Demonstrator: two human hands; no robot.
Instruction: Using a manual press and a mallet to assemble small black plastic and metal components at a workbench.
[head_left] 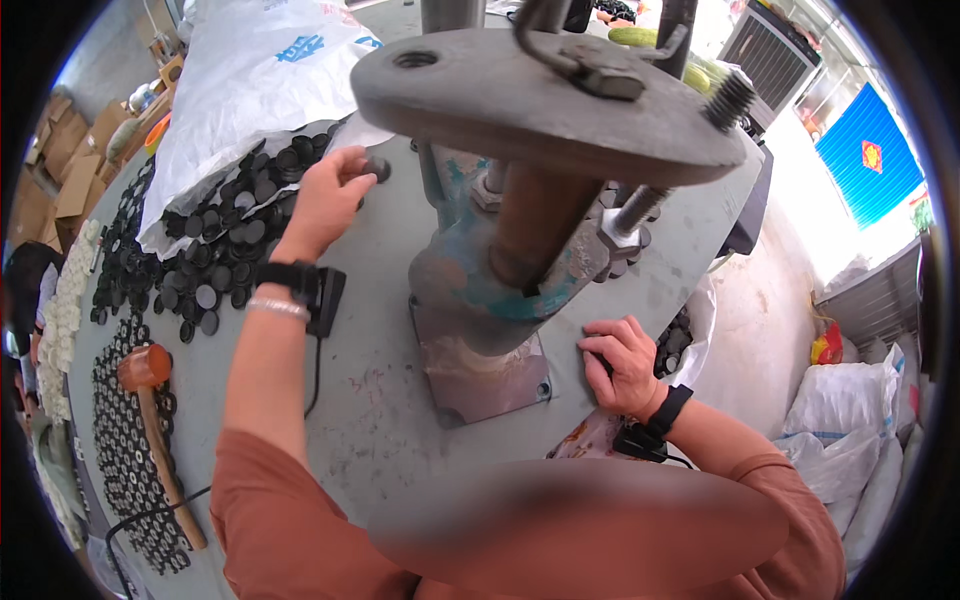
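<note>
At the far left of the frame a rubber mallet (pixel 150 372) lies among rows of black rings (pixel 120 440). Up and right, the left hand (pixel 325 200) pinches a small black cap (pixel 377 168) beside the heap of black caps (pixel 215 250) spilling from a white sack (pixel 250 90). In the centre stands the hand press (pixel 500 270). At the lower right, the right hand (pixel 625 365) rests curled on the table (pixel 370 400); what it holds I cannot tell. Fingers so near the press base could get nipped if the ram drops.

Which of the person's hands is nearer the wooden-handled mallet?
Left. The left hand is up by the black discs, above the mallet; the right hand rests beyond the press.
</note>
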